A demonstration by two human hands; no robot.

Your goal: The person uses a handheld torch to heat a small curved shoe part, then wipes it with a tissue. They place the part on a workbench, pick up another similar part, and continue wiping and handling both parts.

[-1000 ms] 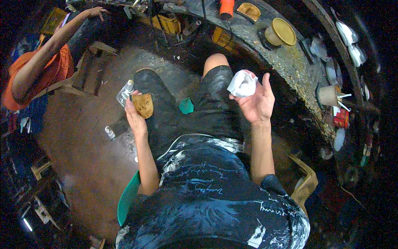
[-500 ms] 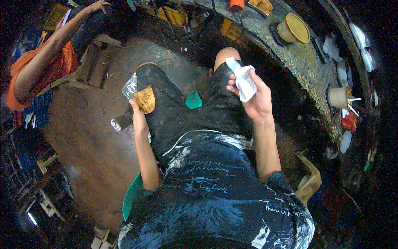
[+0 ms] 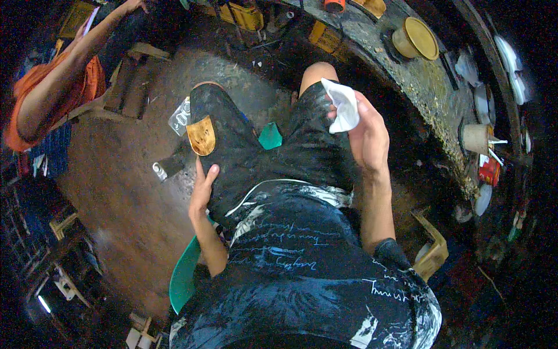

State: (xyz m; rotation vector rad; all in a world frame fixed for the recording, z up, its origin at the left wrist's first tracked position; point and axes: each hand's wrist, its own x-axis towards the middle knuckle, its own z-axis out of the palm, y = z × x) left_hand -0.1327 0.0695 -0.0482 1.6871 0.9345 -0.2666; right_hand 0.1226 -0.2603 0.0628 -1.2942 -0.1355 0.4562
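On my left thigh lies a tan, glossy piece with one rounded end and wood-like markings. Just below that end, my left hand rests at the side of the thigh, thumb and forefinger apart, a fingertip close to the piece's edge; its other fingers are hidden. Over my right thigh, my right hand is raised, its fingers closed on a crumpled white cloth or tissue; I cannot tell which. A small green scrap sits between my thighs.
Clear plastic packaging is beside my left knee, and a dark item with a silvery end is lower down. A cluttered bench curves along the right, bearing a yellow-lidded tub and a pale cup. Another person in orange sits at left.
My left hand has drawn back from the tan piece and plastic toward me, and the piece has turned more upright. My right hand has turned, with the white cloth or tissue unfolding somewhat.
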